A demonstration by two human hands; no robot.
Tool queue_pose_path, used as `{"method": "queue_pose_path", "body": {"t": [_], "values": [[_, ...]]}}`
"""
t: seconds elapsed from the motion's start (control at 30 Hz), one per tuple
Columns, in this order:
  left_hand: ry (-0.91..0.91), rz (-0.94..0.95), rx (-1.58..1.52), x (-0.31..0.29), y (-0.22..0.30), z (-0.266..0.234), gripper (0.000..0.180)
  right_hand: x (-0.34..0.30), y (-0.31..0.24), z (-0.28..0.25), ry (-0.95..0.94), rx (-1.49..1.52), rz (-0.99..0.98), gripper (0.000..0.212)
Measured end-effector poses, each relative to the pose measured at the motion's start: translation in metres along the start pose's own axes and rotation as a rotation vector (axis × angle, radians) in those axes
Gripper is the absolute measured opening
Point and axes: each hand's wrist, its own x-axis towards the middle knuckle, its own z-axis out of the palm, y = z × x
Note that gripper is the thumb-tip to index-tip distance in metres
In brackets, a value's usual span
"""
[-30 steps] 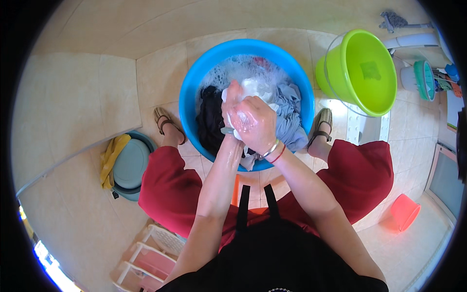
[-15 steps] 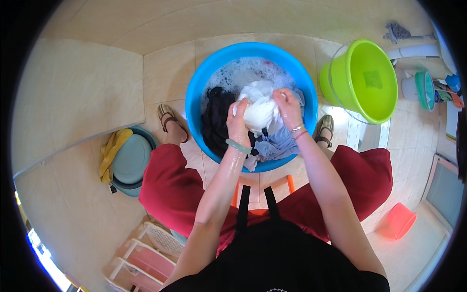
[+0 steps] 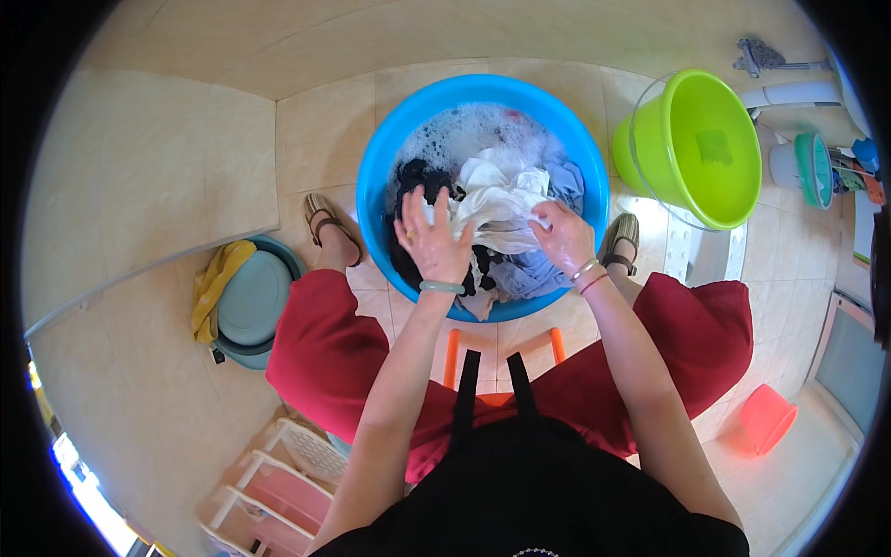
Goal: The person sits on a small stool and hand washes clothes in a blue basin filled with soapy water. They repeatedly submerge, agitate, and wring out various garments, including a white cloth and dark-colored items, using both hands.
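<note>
White cloth (image 3: 506,206) in tub (image 3: 373,186), btwn hands (image 3: 434,249)

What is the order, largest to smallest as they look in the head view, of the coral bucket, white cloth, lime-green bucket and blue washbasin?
1. Blue washbasin
2. Lime-green bucket
3. White cloth, visible part only
4. Coral bucket

Tiled floor (image 3: 320,139), blue basin (image 3: 370,190), green bucket (image 3: 652,153) atop
</note>
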Motion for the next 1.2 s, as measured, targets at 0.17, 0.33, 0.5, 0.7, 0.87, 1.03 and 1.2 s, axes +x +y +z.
{"method": "queue_pose_path", "body": {"t": [0.17, 0.33, 0.5, 0.7, 0.87, 1.03, 1.2], "values": [[-0.163, 0.231, 0.172, 0.023, -0.014, 0.027, 0.044, 0.023, -0.020, -0.005, 0.035, -0.171, -0.262, 0.083], [-0.225, -0.183, -0.522, 0.036, 0.022, -0.016, 0.015, 0.032, 0.001, 0.013, -0.014, -0.206, -0.125, 0.080], [-0.127, -0.252, -1.146, 0.062, 0.009, -0.037, 0.016, 0.037, 0.008, -0.007, 0.004, 0.604, -0.032, 0.040], [-0.063, 0.076, -0.506, 0.070, -0.010, -0.056, 0.027, 0.016, -0.046, -0.074, 0.021, 1.362, 0.041, 0.032], [0.000, -0.176, -0.955, 0.063, -0.003, -0.071, 0.038, -0.001, -0.087, -0.118, -0.196, 1.516, 0.010, 0.039], [-0.225, -0.172, -1.149, 0.030, 0.020, -0.088, 0.035, -0.022, -0.125, -0.136, -0.181, 1.349, 0.047, 0.042], [-0.400, -0.026, -1.226, 0.006, 0.078, -0.111, 0.060, -0.040, -0.145, -0.130, -0.259, 0.649, -0.446, 0.041]]}}
